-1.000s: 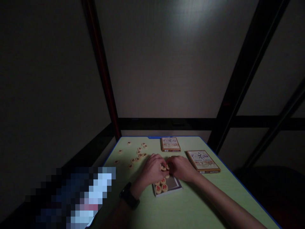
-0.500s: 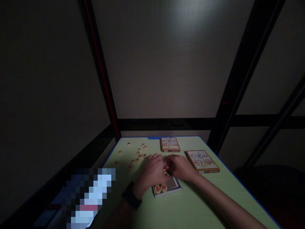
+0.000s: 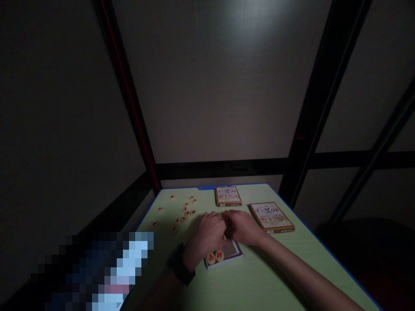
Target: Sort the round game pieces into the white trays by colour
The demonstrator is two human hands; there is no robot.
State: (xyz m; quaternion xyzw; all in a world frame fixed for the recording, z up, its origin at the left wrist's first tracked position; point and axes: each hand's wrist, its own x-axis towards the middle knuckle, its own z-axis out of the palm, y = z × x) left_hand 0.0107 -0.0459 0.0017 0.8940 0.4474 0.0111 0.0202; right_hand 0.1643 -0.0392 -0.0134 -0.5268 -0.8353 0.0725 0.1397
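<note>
A shallow open box (image 3: pixel 231 249) lies on the table, with two round Chinese chess pieces with red characters (image 3: pixel 215 257) side by side in its near left corner. Over its far part my left hand (image 3: pixel 210 231), with a black band on the wrist, is closed with curled fingers. My right hand (image 3: pixel 241 225) meets it from the right, its fingers bent inward and also closed. Their fingertips come together and hide whatever they grip. Part of another chess piece (image 3: pixel 224 237) peeks out just below the fingers.
Several loose chess pieces (image 3: pixel 186 213) are scattered on the green table (image 3: pixel 259 276) to the left. Two Chinese chess boxes lie beyond my hands, one at the back (image 3: pixel 228 196) and one at the right (image 3: pixel 271 217). A blurred-out patch (image 3: pixel 119 272) covers the lower left.
The view has shifted slightly, so the table sits a little further left. My hands stay together over the box, with the fingers moved slightly and covering more of the pieces beneath.
</note>
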